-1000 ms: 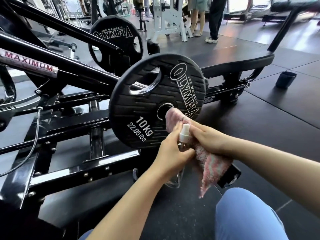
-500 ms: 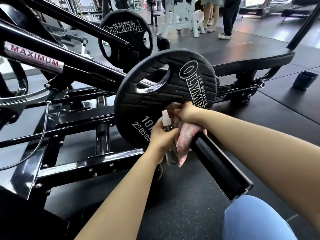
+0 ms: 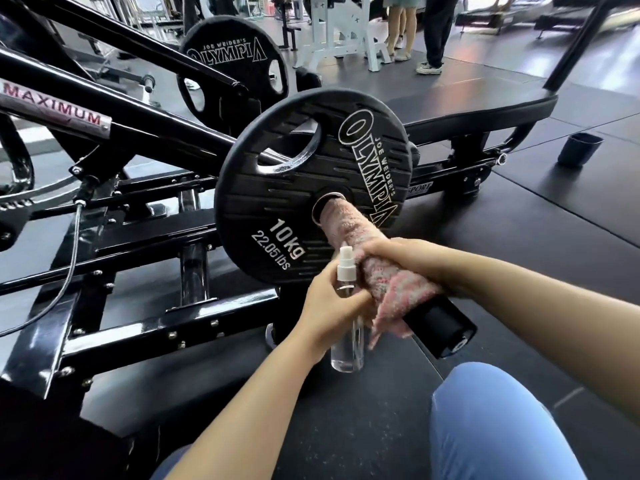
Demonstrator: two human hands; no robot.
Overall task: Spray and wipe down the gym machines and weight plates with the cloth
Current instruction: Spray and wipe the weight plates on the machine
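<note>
A black 10 kg Olympia weight plate [image 3: 294, 174] sits on the machine's loading peg [image 3: 440, 325], which points toward me. A pink and white cloth [image 3: 381, 271] is wrapped along the peg from the plate's hub outward. My right hand [image 3: 401, 258] grips the cloth around the peg. My left hand [image 3: 332, 306] holds a clear spray bottle [image 3: 346, 327] with a white nozzle, upright, right beside the cloth. A second Olympia plate [image 3: 235, 74] hangs on the far arm.
The black machine frame [image 3: 138, 244] with a "MAXIMUM" label fills the left. A padded bench [image 3: 485, 112] lies behind the plate. A dark cup [image 3: 580, 148] stands on the rubber floor at right. People stand near a white rack [image 3: 343, 32] at the back. My blue-clad knee [image 3: 502, 427] is bottom right.
My right hand slid the cloth from the plate's hub back along the peg toward me. The left hand with the bottle stayed beside it.
</note>
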